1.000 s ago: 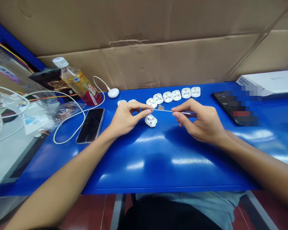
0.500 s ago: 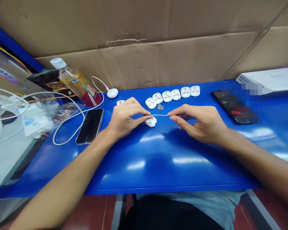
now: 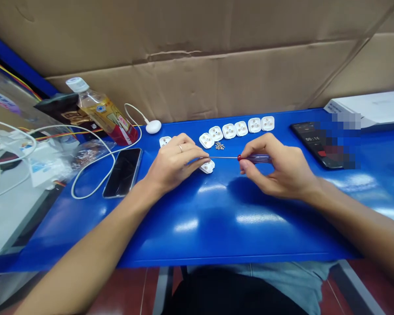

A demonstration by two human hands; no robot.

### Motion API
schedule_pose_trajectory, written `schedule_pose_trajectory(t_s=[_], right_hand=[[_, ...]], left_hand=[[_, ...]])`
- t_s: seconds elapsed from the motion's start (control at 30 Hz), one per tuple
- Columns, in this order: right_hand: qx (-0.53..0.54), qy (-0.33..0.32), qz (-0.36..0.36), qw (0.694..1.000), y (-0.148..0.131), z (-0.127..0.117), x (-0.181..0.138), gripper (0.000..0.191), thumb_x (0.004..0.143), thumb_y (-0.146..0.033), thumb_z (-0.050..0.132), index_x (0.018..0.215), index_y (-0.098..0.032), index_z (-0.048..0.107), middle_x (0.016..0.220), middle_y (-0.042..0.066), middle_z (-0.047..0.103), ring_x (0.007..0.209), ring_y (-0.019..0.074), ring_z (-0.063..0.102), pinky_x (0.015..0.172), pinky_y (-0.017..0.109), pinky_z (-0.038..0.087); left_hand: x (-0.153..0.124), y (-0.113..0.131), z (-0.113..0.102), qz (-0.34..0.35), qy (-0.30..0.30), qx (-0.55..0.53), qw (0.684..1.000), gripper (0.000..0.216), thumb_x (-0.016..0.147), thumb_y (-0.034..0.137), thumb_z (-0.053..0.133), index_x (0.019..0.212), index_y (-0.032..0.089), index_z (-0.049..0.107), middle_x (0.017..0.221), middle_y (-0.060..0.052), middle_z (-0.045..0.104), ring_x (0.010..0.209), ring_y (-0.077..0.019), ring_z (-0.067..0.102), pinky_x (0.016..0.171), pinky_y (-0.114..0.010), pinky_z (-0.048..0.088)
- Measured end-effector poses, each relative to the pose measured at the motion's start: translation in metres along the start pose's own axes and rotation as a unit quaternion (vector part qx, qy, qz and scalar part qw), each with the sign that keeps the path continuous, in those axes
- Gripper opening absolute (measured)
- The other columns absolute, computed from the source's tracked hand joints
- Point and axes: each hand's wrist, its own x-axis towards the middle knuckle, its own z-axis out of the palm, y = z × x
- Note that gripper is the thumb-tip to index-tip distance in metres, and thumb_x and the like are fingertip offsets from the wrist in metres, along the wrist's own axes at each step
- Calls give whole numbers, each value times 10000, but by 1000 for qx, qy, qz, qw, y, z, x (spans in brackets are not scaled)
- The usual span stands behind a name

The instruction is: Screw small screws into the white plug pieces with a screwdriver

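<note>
My right hand [image 3: 279, 168] grips a small screwdriver [image 3: 249, 158] with a red and purple handle; its thin shaft runs left toward my left hand [image 3: 174, 162]. The left fingers are pinched at the shaft's tip, over a white plug part [image 3: 207, 166] lying on the blue table [image 3: 216, 218]. What the fingertips pinch is too small to make out. A row of several white plug parts [image 3: 236, 128] lies just behind, with a small heap of brass screws [image 3: 219, 145] in front of it.
A dark phone [image 3: 123, 172] and a white cable [image 3: 95, 153] lie left of my hands. A drink bottle [image 3: 100, 111] lies further back left. A black timer device [image 3: 318, 140] and a white box [image 3: 371, 107] sit at the right. Cardboard forms the back wall.
My left hand closed from a loose pinch to a tight one at the screwdriver's tip, down over the plug part. My right hand slid back along the screwdriver, uncovering its red collar.
</note>
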Motion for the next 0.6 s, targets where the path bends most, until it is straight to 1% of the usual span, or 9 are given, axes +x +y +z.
schedule_pose_trajectory(t_s=[0.1, 0.2, 0.23, 0.3, 0.37, 0.4, 0.47, 0.53, 0.6], right_hand=[[-13, -1, -10, 1000, 1, 1, 0, 126, 940, -181, 648, 1026, -241, 576, 865, 12, 757, 697, 181, 754, 621, 308, 627], [-17, 2, -22, 1000, 4, 0, 0, 127, 930, -169, 643, 1012, -238, 575, 870, 10, 754, 696, 172, 748, 624, 296, 621], [-21, 1, -26, 999, 4, -1, 0, 130, 924, -163, 641, 1005, -240, 573, 866, 8, 752, 694, 170, 745, 622, 293, 618], [-31, 1, -35, 999, 5, -2, 1, 138, 908, -149, 633, 981, -246, 568, 846, 1, 746, 676, 169, 736, 606, 290, 603], [-40, -3, -41, 998, 6, -4, 1, 153, 888, -135, 628, 960, -253, 564, 820, -9, 740, 648, 164, 724, 589, 284, 585], [-43, -6, -45, 998, 6, -4, 1, 158, 880, -131, 628, 953, -255, 561, 807, -15, 736, 631, 160, 717, 581, 280, 576], [-45, -16, -49, 998, 6, -4, 1, 159, 874, -135, 628, 944, -257, 554, 781, -26, 727, 603, 151, 705, 569, 271, 562], [-43, -28, -51, 997, 6, -4, 0, 147, 884, -150, 626, 946, -259, 550, 775, -29, 725, 599, 150, 707, 566, 266, 555], [-37, -46, -44, 997, 8, -3, 0, 138, 887, -165, 626, 948, -263, 550, 781, -26, 732, 611, 155, 718, 569, 265, 554]], left_hand=[[0, 0, -1, -13, 0, -17, 1000, 150, 951, 310, 800, 1087, 248, 809, 977, -47, 825, 886, -212, 682, 781, -370, 575], [0, -1, -4, -50, -20, -43, 998, 342, 912, 415, 837, 1208, 249, 788, 1150, -79, 814, 1006, -250, 705, 907, -433, 573], [1, -1, -5, -76, -39, -52, 995, 412, 889, 440, 855, 1239, 239, 779, 1207, -93, 800, 1063, -265, 712, 955, -445, 562], [1, -3, -8, -129, -111, -79, 982, 575, 823, 506, 896, 1305, 227, 754, 1289, -109, 770, 1118, -285, 714, 993, -443, 548], [1, -6, -8, -170, -176, -109, 963, 685, 781, 551, 911, 1357, 226, 732, 1277, -109, 775, 1043, -269, 730, 934, -407, 558], [0, -7, -8, -187, -196, -120, 955, 684, 778, 561, 909, 1349, 226, 739, 1242, -103, 788, 1001, -259, 737, 901, -386, 561], [-2, -10, -7, -210, -217, -135, 944, 611, 798, 558, 893, 1294, 221, 774, 1152, -89, 814, 942, -245, 748, 844, -351, 557], [-4, -13, -4, -219, -222, -141, 940, 542, 831, 541, 872, 1256, 212, 798, 1096, -85, 827, 920, -240, 756, 818, -333, 550], [-6, -14, -3, -219, -217, -143, 941, 521, 847, 527, 864, 1255, 208, 803, 1088, -88, 829, 906, -236, 759, 805, -327, 544]])
